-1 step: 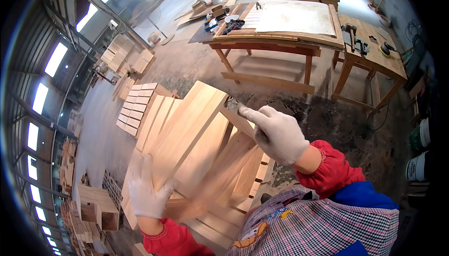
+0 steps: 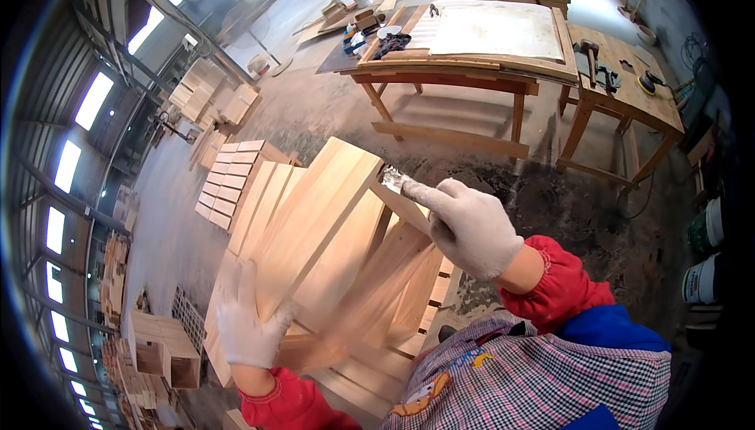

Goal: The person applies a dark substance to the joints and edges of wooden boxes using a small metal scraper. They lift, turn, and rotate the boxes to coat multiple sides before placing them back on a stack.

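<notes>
A pale wooden piece of furniture made of boards stands before me, its broad top board (image 2: 314, 194) slanting away from me. My left hand (image 2: 250, 321), in a white glove, lies on the boards at the near left with fingers stretched and thumb apart. My right hand (image 2: 476, 227), gloved too, is closed round a putty knife (image 2: 393, 179), index finger laid along it toward the blade. The shiny, smeared blade meets the far right end of the top board. The knife's handle is hidden in the glove. Below, an inner board (image 2: 385, 273) runs slantwise inside the piece.
A slatted wooden piece (image 2: 232, 182) stands just beyond on the left. Farther off is a workbench (image 2: 464, 64) with a white sheet (image 2: 499, 29); beside it a smaller table (image 2: 621, 92) bears a mallet (image 2: 590, 56) and a sander (image 2: 649, 82). Buckets (image 2: 700, 281) line the right.
My right hand has shifted very slightly to the right, and the knife blade has turned so that it catches more light. The left hand and the boards look unmoved.
</notes>
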`<state>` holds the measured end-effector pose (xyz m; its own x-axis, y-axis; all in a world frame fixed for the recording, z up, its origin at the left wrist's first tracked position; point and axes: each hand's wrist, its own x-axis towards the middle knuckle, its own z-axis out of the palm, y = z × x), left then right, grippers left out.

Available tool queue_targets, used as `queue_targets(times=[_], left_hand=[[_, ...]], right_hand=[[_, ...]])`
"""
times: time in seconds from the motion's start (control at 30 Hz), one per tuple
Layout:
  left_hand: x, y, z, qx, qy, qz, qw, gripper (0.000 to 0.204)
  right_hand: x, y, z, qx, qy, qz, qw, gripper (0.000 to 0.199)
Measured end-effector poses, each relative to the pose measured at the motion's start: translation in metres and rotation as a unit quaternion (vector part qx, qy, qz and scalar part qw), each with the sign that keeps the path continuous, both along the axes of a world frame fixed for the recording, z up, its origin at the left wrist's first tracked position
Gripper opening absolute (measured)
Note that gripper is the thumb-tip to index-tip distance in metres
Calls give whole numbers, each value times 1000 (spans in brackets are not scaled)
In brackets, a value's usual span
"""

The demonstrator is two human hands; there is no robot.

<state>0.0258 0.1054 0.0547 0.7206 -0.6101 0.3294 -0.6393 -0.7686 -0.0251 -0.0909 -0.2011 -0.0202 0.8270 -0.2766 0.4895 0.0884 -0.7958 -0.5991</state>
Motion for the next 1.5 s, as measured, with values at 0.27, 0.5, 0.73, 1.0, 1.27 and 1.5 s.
queue_targets(times=[0.27,0.5,0.73,1.0,1.27,1.5], left_hand=[[-4,-3,4,19,31,32,999,86],[-5,-4,6,11,34,33,999,86],[-3,-2,3,7,32,28,999,85],[-4,-1,1,12,27,41,999,85],[-4,-3,3,3,27,28,999,83],[6,0,6,-1,42,14,999,81]], right_hand=[[-1,-4,2,-20,8,-13,1000,46],[2,-1,5,-29,8,-13,999,49],[2,1,-2,16,-36,-17,999,53],[4,-1,-2,19,-18,-2,1000,49],[5,-5,3,-6,-20,-15,1000,47],[6,-10,-14,-46,46,-2,998,46]])
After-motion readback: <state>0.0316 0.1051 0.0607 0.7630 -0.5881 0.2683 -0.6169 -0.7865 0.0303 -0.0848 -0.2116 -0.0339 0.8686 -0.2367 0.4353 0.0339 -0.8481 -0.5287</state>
